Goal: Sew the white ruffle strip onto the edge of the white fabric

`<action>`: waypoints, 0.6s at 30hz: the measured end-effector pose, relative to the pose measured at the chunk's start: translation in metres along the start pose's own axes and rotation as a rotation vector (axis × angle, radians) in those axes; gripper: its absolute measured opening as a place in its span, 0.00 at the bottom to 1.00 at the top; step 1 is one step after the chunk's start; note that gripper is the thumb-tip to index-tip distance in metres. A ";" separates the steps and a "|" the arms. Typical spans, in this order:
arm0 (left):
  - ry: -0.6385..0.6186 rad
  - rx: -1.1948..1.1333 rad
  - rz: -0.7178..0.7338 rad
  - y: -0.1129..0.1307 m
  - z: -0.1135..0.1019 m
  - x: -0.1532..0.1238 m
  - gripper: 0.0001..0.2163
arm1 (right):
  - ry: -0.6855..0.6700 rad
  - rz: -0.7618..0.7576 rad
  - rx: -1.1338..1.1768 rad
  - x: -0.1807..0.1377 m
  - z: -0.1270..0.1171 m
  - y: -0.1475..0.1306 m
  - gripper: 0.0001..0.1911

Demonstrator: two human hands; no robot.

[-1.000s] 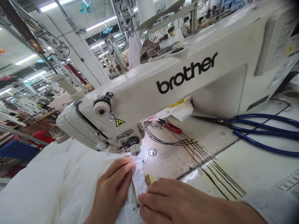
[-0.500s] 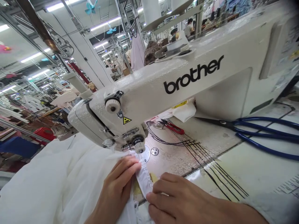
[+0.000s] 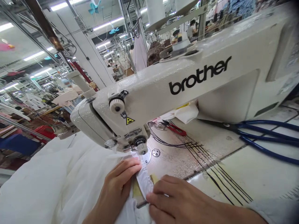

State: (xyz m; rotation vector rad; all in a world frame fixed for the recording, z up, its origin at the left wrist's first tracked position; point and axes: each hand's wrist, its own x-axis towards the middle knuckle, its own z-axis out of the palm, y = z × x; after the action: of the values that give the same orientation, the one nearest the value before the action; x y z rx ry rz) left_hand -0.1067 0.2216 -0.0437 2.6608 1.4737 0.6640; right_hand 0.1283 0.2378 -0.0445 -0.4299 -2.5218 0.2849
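Observation:
A white Brother sewing machine [image 3: 187, 77] stands over the table, its needle head at the centre left. White fabric [image 3: 58, 177] spreads over the left and lower left. A gathered white strip [image 3: 144, 182] of it runs from the presser foot toward me. My left hand [image 3: 114, 193] lies on the fabric, fingers stretched forward and pressing the strip's left edge just below the needle. My right hand [image 3: 182, 202] has its fingers curled, pinching the strip's right side near a small tan guide piece [image 3: 154, 179].
Large blue-handled scissors [image 3: 261, 133] lie on the table at right. Small red-handled snips [image 3: 175, 128] and a folded white cloth [image 3: 187, 113] sit under the machine arm. Black guide lines cross the table top [image 3: 245, 168]. Other workstations and people fill the background.
The view has shifted slightly, so the machine sits a little further right and lower. Both hands stay on the gathered strip, with the right hand a touch lower on it.

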 end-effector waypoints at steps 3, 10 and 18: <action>0.014 0.049 -0.023 -0.010 0.001 0.006 0.15 | -0.061 -0.029 0.027 0.007 0.004 0.007 0.08; 0.075 0.127 -0.076 -0.025 0.005 0.014 0.15 | -0.284 0.037 0.144 0.020 0.007 0.014 0.05; 0.068 0.123 -0.071 -0.021 0.006 0.012 0.14 | -0.145 -0.012 0.159 0.008 0.007 0.010 0.19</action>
State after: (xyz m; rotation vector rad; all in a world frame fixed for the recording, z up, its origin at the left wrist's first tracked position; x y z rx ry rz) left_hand -0.1158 0.2443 -0.0492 2.6843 1.6697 0.6866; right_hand 0.1208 0.2487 -0.0492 -0.3419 -2.6165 0.5257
